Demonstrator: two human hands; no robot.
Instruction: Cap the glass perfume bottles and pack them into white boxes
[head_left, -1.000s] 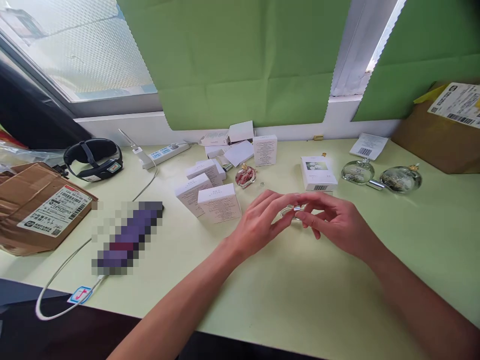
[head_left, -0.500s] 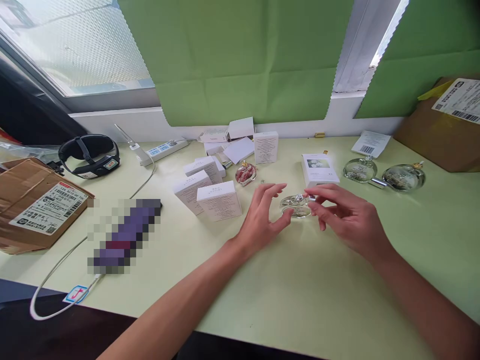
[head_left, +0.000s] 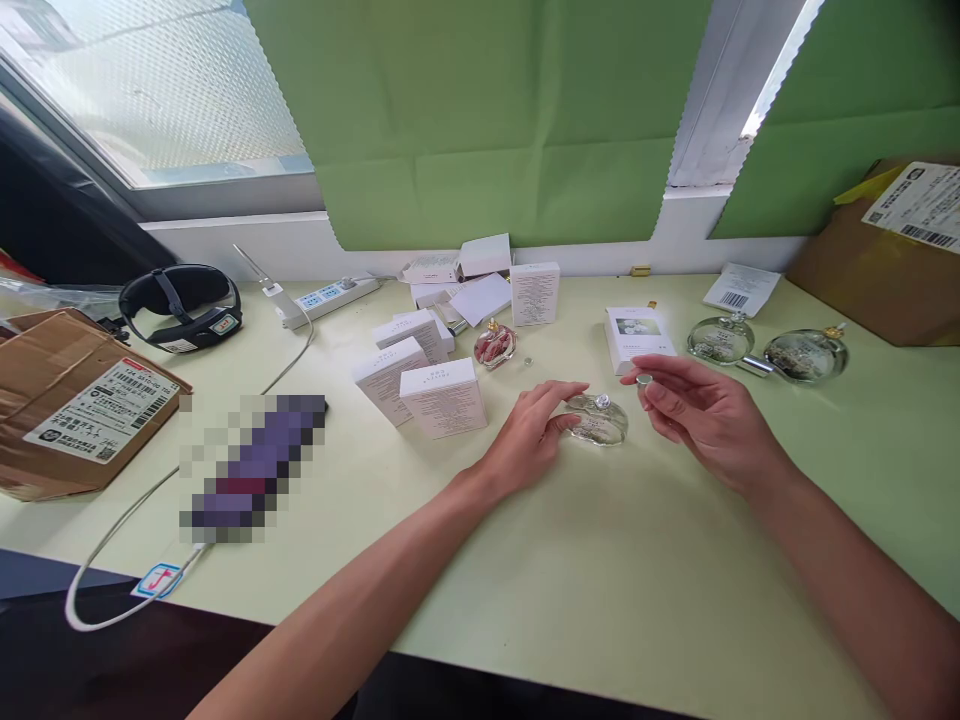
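a chunk of the desk (head_left: 675,600) near its left edge is pixelated out, so whatever that purple thing (head_left: 255,465) is, can't tell. the print on the small white boxes (head_left: 441,397) is too tiny to read, and the cardboard box (head_left: 885,260) at the back right corner runs out of the picture. now the main bit: a round clear glass bottle (head_left: 598,420) lies flat on the desk about midway between the left and right edges, closer to the back edge than the front. the left hand (head_left: 536,435) rests against its left side, fingers loosely curled, thumb touching the glass, steadying it more than gripping. the right hand (head_left: 701,415) hovers just right of the bottle, not touching it, pinching a small silver cap (head_left: 643,380) at its fingertips, other fingers half open. the bottle's neck shows a little silver top pointing up toward the camera. two more round bottles (head_left: 765,348) sit near the back right, and a red one (head_left: 494,345) sits behind the left hand by the boxes.
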